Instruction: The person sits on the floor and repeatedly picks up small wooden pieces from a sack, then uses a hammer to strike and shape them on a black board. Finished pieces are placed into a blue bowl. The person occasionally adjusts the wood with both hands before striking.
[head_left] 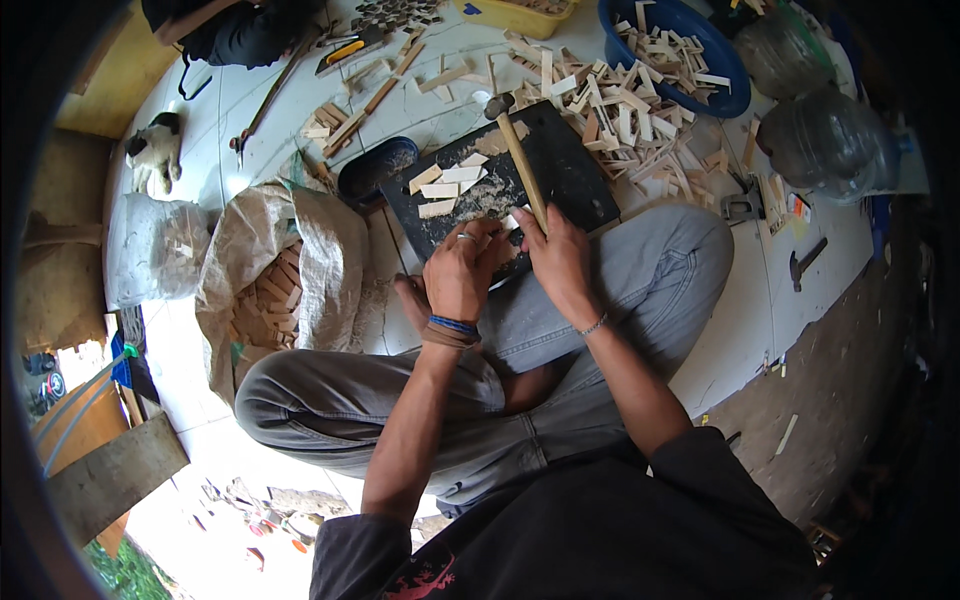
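Observation:
My right hand [560, 265] is closed around the wooden handle of a hammer [524, 165], whose metal head points away from me over the far edge of a black board [580, 165]. Close beside it, my left hand [458, 275] has its fingers bent together at the board's near edge. A small pale wood piece [512, 221] shows between the two hands; my fingers hide most of it. Several flat, pale wood slats [438, 191] lie on the left part of the board, among shavings and dust.
Past the board, a heap of wood pieces [640, 115] spreads beside a blue basin [735, 100]. An open sack [335, 250] of wood pieces and a dark blue tray [350, 185] are left. A second hammer [797, 265] lies right. A cat [155, 150] and another person [240, 35] are far left.

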